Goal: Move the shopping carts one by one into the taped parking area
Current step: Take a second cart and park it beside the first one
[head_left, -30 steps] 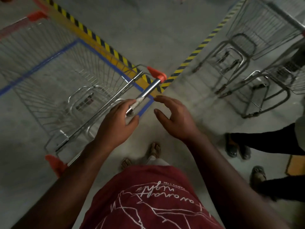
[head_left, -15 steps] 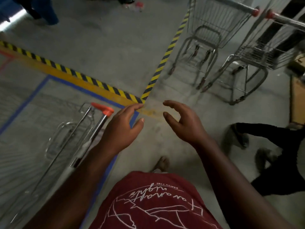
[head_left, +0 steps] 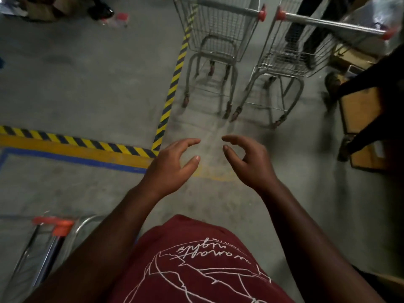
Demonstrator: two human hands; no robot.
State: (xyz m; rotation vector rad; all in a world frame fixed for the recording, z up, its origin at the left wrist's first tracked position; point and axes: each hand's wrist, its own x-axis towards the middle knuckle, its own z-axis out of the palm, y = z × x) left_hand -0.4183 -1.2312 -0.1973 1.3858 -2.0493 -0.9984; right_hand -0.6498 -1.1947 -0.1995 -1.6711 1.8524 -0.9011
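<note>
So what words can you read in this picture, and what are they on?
"our own nights", as best it reads, upside down in white script on the dark red shirt.
Small white print arched beside it: too small to read.
Shopping carts, striped floor tape, boxes: no words readable.

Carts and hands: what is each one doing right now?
Left hand: empty, fingers loosely curled.
Right hand: empty, fingers loosely curled.
Near cart: behind the left arm, not held.
Middle cart: standing ahead, empty, untouched.
Right cart: standing beside it, empty, untouched.
</note>
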